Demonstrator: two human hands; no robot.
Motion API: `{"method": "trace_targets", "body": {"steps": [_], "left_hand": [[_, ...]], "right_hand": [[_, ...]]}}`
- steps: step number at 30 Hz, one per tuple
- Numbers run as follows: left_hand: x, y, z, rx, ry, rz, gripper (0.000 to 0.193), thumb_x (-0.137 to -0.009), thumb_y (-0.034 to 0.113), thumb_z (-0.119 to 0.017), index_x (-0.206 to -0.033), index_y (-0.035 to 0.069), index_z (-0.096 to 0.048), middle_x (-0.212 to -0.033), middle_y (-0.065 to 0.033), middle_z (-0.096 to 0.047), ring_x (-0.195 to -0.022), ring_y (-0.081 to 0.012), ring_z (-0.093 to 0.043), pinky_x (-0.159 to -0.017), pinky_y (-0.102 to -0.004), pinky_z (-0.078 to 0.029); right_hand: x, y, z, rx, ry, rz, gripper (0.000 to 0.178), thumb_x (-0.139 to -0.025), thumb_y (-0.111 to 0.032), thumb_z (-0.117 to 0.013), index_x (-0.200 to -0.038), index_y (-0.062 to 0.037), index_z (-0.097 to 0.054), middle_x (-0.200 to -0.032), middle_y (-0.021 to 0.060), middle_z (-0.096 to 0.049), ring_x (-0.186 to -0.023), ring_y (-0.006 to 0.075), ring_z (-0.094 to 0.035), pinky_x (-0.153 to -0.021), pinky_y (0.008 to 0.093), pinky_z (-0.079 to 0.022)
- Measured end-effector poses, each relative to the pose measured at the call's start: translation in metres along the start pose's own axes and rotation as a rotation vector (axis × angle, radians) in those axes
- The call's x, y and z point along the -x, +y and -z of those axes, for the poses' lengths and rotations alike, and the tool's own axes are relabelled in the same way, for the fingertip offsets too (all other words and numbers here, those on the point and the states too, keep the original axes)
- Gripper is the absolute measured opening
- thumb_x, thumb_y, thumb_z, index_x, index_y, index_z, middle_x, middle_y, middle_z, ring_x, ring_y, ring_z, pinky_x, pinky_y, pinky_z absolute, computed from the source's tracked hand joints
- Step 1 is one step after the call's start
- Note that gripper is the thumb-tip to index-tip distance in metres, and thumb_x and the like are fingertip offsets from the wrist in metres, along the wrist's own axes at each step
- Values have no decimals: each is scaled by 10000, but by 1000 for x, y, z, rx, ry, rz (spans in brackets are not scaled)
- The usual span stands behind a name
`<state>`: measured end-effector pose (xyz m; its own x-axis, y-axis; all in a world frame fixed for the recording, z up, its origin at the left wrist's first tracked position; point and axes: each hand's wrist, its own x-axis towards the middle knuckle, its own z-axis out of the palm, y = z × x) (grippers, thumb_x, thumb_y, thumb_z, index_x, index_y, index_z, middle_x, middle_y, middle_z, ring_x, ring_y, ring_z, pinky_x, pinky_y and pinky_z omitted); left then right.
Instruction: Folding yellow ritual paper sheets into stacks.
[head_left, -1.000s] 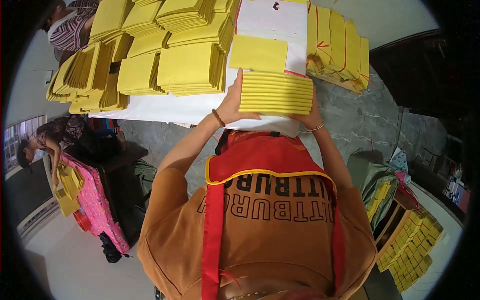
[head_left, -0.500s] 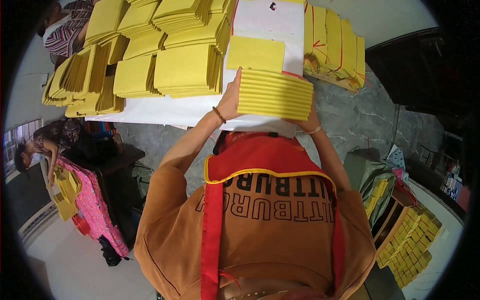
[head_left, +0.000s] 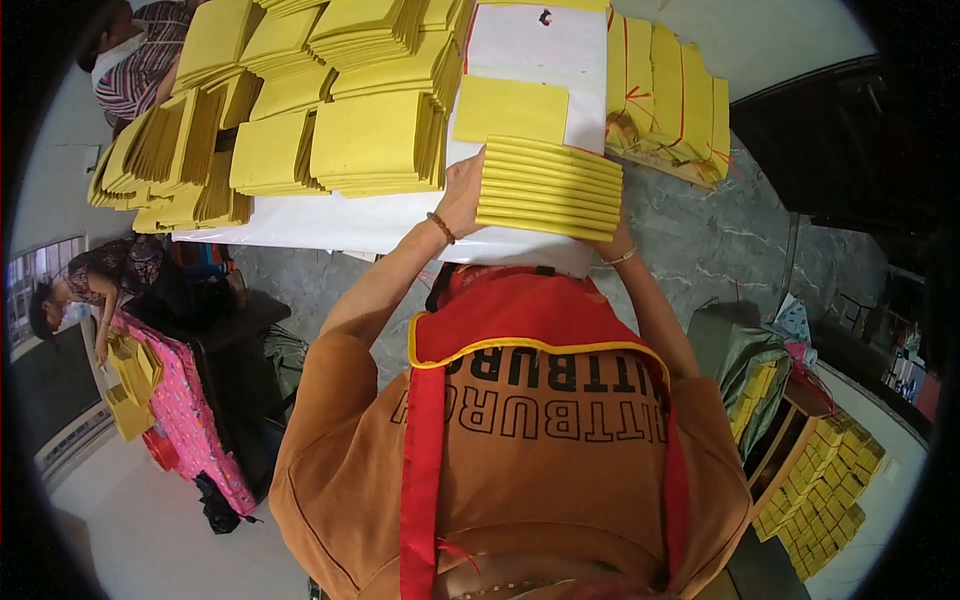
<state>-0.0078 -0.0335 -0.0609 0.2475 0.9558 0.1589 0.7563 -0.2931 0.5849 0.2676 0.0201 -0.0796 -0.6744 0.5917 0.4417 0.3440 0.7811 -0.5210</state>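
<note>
A bundle of folded yellow paper [head_left: 552,188] is held between my two hands above the near edge of the table, its several folded edges facing me in rows. My left hand [head_left: 464,192] presses against the bundle's left end, fingers partly hidden behind it. At the lower right end, my right hand [head_left: 617,243] grips the bundle, with most of its fingers out of sight beneath or behind the paper. Just beyond the bundle lies a flat yellow sheet or packet [head_left: 512,108] on the white-covered table [head_left: 330,222].
Piles of folded yellow paper [head_left: 375,140] fill the table's left side. Red-tied yellow bundles [head_left: 665,90] stand on the right. More small yellow bundles [head_left: 815,490] are stacked at the lower right. Two other people are at the left, one beside a pink-covered table [head_left: 190,400].
The bundle has tilted slightly and its layers look closer together. My left thumb has slid a little lower along its left end. Both hands keep their hold.
</note>
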Motion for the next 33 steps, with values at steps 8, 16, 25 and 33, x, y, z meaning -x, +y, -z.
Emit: {"method": "trace_targets", "body": {"steps": [8, 16, 25, 33], "left_hand": [[-1, 18, 17, 51, -9, -7, 964, -613, 390, -775, -1332, 47, -234, -1210, -189, -443, -1039, -357, -462, -883, -447, -299], [-1, 85, 56, 1368, 397, 41, 1340, -544, 378, -845, -1409, 84, 136, -1254, -140, -429, -1152, -229, -404, -1018, -381, -230], [-14, 111, 31, 943, 370, 197, 1253, -557, 265, -849, -1378, 8, 62, -1363, -178, -234, -1293, -284, -224, -1072, -383, -175], [-26, 121, 43, 1212, 546, 225, 1046, -637, 109, -796, -1342, 29, -27, -1290, -168, -322, -1193, -269, -378, -990, -384, -348]], "right_hand": [[-1, -5, 9, -145, -10, -183, 515, -729, -279, -698, -1168, -73, -522, -1195, 121, -510, -1112, 301, -441, -943, 387, -364], [-12, -35, -5, -1737, 329, -785, 553, -794, -184, -645, -1274, -51, -405, -1212, 85, -522, -1095, 236, -523, -928, 380, -439], [-34, -57, -17, -1853, 408, -660, 545, -819, -241, -628, -1273, -46, -397, -1226, 101, -500, -1117, 243, -504, -956, 386, -422], [-40, -65, -26, -1912, 376, -630, 512, -850, -252, -593, -1279, -57, -391, -1232, 95, -493, -1140, 234, -484, -976, 389, -402]]}}
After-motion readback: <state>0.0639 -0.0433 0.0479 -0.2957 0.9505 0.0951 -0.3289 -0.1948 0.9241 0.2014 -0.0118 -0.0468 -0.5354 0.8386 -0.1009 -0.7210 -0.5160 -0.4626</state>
